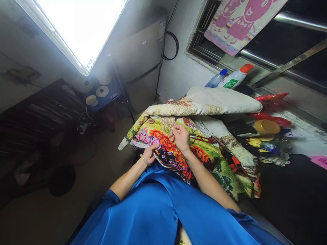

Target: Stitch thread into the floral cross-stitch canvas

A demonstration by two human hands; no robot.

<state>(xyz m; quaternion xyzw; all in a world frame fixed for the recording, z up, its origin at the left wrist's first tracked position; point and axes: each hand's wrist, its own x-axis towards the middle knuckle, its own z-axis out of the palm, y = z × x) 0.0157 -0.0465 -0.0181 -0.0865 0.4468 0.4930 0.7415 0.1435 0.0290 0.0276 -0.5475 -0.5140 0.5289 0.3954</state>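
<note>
A large embroidered cloth [166,161] with orange, pink and purple flowers on a green and black ground lies over my lap. My left hand [150,153], with a pale bangle at the wrist, grips its near left edge, the thumb on top. Just above the stitched flowers is my right hand [180,136], its fingertips pinched together. Whatever is between them, if anything, is too small to make out. To the right of this hand a slim red and dark tool [203,138] rests on the cloth. Part of the cloth is rolled up [176,110] along the far side.
A bright lamp panel [74,23] hangs at the upper left. Bottles with blue [217,78] and orange [237,76] caps stand behind the roll. A yellow-lidded jar [267,126] and red plastic bags [273,98] lie to the right. A fridge [139,54] stands beyond.
</note>
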